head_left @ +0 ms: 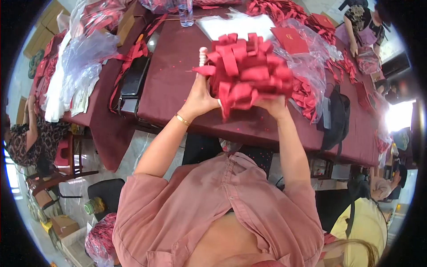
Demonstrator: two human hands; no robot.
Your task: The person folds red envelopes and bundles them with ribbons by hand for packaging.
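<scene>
A thick bundle of red ribbon loops (249,71) is held up over the front of the table, between my two hands. My left hand (201,97) grips its left side, fingers upright along the edge and thumb low in front. Underneath on the right, my right hand (272,106) supports the bundle, its fingers mostly hidden behind the ribbons. Some loops are smeared by motion, and what lies inside the bundle is hidden. Just behind it lies a white sheet or plastic stack (235,26). A red card (290,40) with a gold mark lies to the right.
The table wears a dark red cloth (167,58). A water bottle (186,15) stands at the back. A black bag with a phone (133,79) sits left, a black bag (337,113) right. Plastic bags (82,58) and red ribbons (304,95) lie around. Other people work at both sides.
</scene>
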